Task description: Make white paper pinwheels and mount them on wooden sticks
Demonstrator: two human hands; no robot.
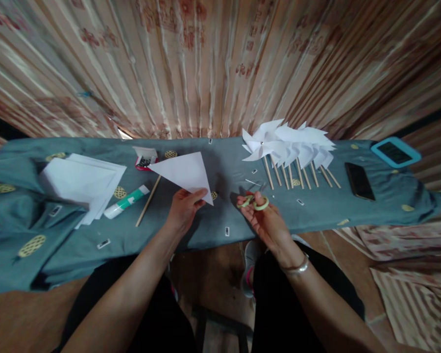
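Note:
My left hand (183, 211) pinches the lower right part of a white paper triangle (187, 171), which is raised over the cloth. In my right hand (266, 220) are scissors (260, 202) with pale yellow-green handles; the fingers curl about the loops and the blades point away from me, hard to make out. Beside the paper a wooden stick (147, 202) lies slanted on the cloth. A small red and white box (146, 159) with its lid up holds dark pins or similar bits, partly behind the paper's tip.
White paper pinwheels (268, 142) on sticks overlap in a row at the back right. A phone (359, 181) and a blue-framed device (396, 151) lie farther right. Stacked white paper sheets (81, 181) and a green-white glue stick (127, 201) are at left. A curtain (206, 68) hangs behind the cloth-covered table (206, 234).

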